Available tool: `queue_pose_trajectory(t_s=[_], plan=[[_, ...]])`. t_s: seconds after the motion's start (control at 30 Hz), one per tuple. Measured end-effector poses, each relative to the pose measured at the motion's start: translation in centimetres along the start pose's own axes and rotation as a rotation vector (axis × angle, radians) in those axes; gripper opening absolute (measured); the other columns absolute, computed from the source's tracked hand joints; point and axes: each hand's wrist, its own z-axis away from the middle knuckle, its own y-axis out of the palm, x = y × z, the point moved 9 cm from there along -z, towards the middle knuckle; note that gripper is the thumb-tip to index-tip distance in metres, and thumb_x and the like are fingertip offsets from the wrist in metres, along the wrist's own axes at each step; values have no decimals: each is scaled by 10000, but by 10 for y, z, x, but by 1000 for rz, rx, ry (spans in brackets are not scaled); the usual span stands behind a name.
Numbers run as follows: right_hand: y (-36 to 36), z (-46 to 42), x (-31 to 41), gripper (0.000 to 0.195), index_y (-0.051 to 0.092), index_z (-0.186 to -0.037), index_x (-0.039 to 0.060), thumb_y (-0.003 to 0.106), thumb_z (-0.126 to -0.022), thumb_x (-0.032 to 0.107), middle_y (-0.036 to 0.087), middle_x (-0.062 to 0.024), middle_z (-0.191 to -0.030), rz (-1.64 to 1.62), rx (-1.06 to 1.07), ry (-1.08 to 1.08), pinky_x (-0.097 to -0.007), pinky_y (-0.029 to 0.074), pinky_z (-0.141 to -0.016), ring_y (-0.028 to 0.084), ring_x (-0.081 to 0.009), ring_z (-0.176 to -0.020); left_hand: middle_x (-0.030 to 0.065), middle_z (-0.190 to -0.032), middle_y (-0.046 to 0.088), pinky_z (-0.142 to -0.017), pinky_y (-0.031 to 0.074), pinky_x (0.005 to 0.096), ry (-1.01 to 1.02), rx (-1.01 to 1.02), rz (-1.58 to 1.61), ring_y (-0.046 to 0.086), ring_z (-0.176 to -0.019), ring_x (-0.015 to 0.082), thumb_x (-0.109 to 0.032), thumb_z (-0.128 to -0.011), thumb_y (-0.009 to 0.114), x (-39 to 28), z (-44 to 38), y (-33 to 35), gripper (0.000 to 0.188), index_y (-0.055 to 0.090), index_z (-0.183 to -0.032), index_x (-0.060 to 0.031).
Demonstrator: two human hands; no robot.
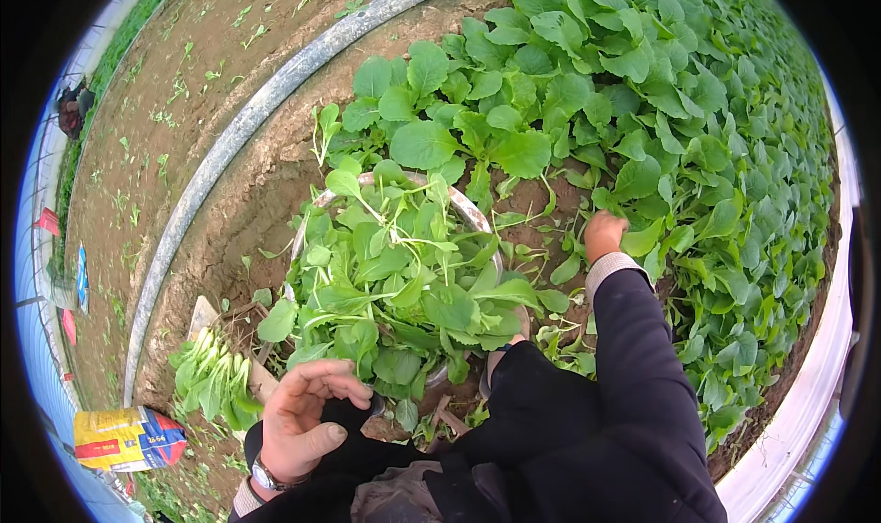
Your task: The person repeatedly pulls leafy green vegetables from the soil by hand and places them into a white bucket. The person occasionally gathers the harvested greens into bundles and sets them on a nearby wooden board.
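My left hand [310,413], with a wristwatch, is raised palm up with curled fingers apart and holds nothing. It is just below a round basin [475,213] heaped with pulled leafy green seedlings [392,275]. My right hand [606,232] reaches down right of the basin, among the stems at the edge of a dense bed of leafy green plants [640,179]. Its fingers are partly hidden, so whether they grip a stem cannot be told. Left of my left hand, a bunch of greens [213,371] with pale roots lies on a board [261,382].
A thick grey hose [227,141] curves over the soil at the left. A yellow, red and blue printed bag [127,438] lies at the lower left. Loose seedlings are scattered over the soil. Another person [72,110] is far off at the left edge. White plastic sheeting [791,413] borders the bed.
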Motion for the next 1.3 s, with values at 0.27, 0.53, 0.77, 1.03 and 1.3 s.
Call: queue_pose_trajectory(t_s=[0.27, 0.53, 0.77, 1.03, 1.3], plan=[[22, 56, -63, 295, 517, -1157, 48, 452, -896, 170, 655, -128, -1054, -310, -60, 54, -454, 438, -829, 632, -268, -978, 134, -1029, 623, -884, 447, 342, 59, 143, -39, 591, -927, 205, -110, -725, 741, 0, 17, 1, 585, 480, -1234, 14], [-44, 110, -111, 511, 544, -1177, -17, 710, -724, 151, 661, -156, -986, -1474, -266, -55, -344, 493, -800, 642, -272, -872, 57, -994, 632, -859, 418, 296, 226, 202, -139, 588, -885, 141, -113, -759, 718, -11, 39, 19, 503, 522, -1218, -48], [-236, 231, -91, 488, 563, -1148, 4, 672, -677, -68, 636, -55, -998, -2199, -181, -634, -284, 491, -797, 609, -162, -837, 49, -968, 631, -839, 424, 286, 344, 95, -418, 580, -894, 124, -119, -764, 706, -7, 54, 8, 472, 541, -1202, -63], [-348, 382, 4, 449, 584, -1078, -6, 591, -636, -79, 640, -100, -1046, -2223, 12, -1192, -295, 479, -853, 606, -181, -912, 164, -1309, 473, -1060, 307, 421, 898, -227, -689, 417, -1248, 327, -263, -671, 742, -73, 72, 0, 751, 422, -1330, -98], [-367, 449, 63, 735, 399, -1330, 10, 709, -673, 125, 603, -161, -1119, -2187, 295, -1447, -384, 485, -901, 597, -256, -1009, 195, -1228, 538, -963, 408, 340, 482, -4, -100, 532, -1143, 305, -183, -642, 753, -38, 27, -6, 953, 228, -1425, -46]])
